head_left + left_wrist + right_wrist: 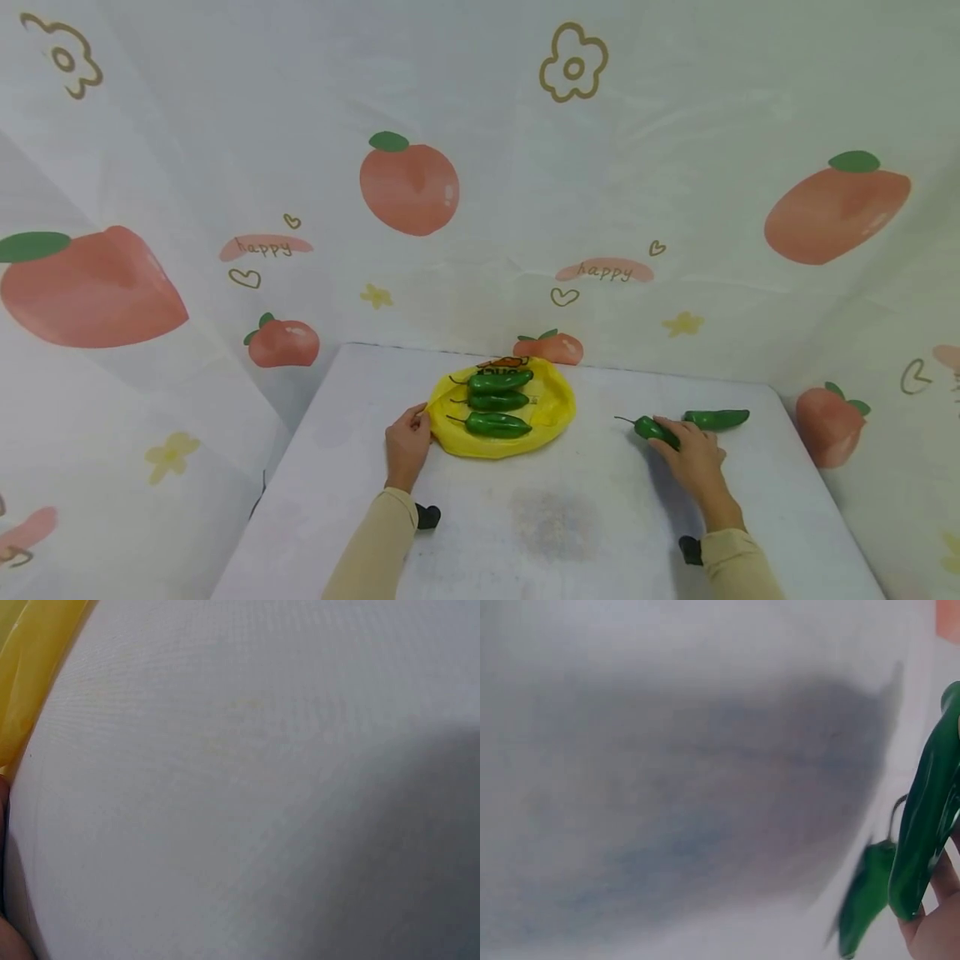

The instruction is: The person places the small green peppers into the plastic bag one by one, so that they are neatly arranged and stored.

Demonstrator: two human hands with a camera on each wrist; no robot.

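Observation:
A yellow plastic bag point(551, 429) is spread out toward the back of the table, with three green peppers point(498, 425) lying on it side by side, stems to the left. My left hand point(407, 446) pinches the bag's left edge. Over to the right, my right hand point(693, 462) grips another green pepper point(649, 430), its thin stem also pointing left. The held pepper point(926, 817) appears large at the right edge of the right wrist view. One more green pepper point(717, 419) lies on the table just beyond the right hand. Fingers partly cover the held pepper.
The white table point(600, 533) meets a white cloth backdrop point(480, 308) printed with fruit and flowers, which also hangs along both sides. Small black devices point(428, 517) sit at both wrists, beside the beige sleeves point(375, 550).

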